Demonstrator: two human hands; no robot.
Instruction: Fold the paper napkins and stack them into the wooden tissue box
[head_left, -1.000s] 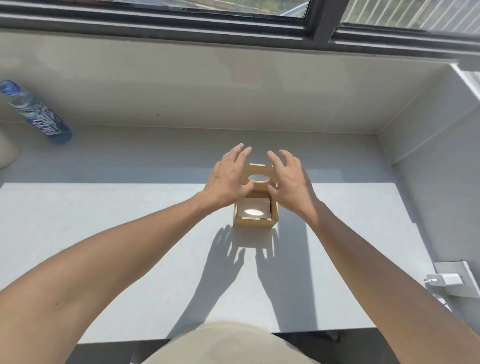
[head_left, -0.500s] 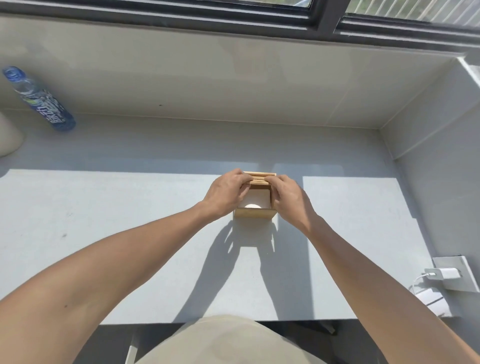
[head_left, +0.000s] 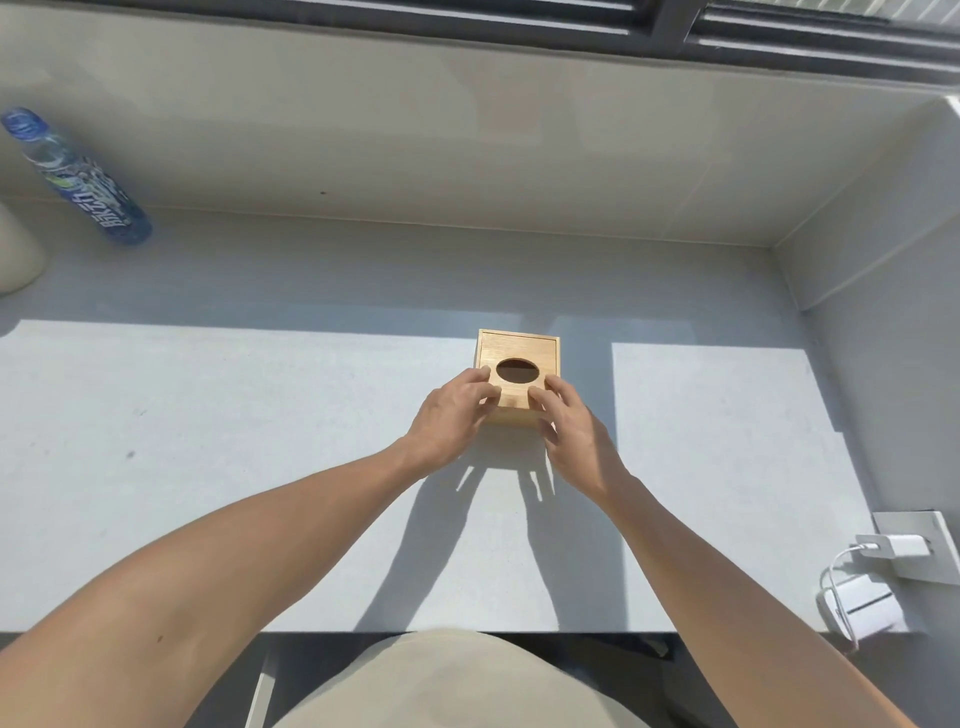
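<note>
The wooden tissue box (head_left: 519, 347) stands on the grey table (head_left: 208, 467), a little right of centre. Its sliding lid is closed and has a dark oval hole (head_left: 518, 370). No napkin shows; the inside is hidden. My left hand (head_left: 451, 415) holds the box's near left corner, with the fingertips on top of the lid. My right hand (head_left: 569, 422) does the same at the near right corner. Both thumbs are hidden against the front of the box.
A blue water bottle (head_left: 78, 179) lies at the far left by the wall, next to a white rounded object (head_left: 18, 249). A white charger (head_left: 898, 548) sits in a wall socket at the right, with its cable and a white adapter (head_left: 862, 608) below. Walls close the back and right.
A second ago the lid stood raised at the back of the open box, showing white napkins inside. Both hands brought it down, and it now covers the box.
</note>
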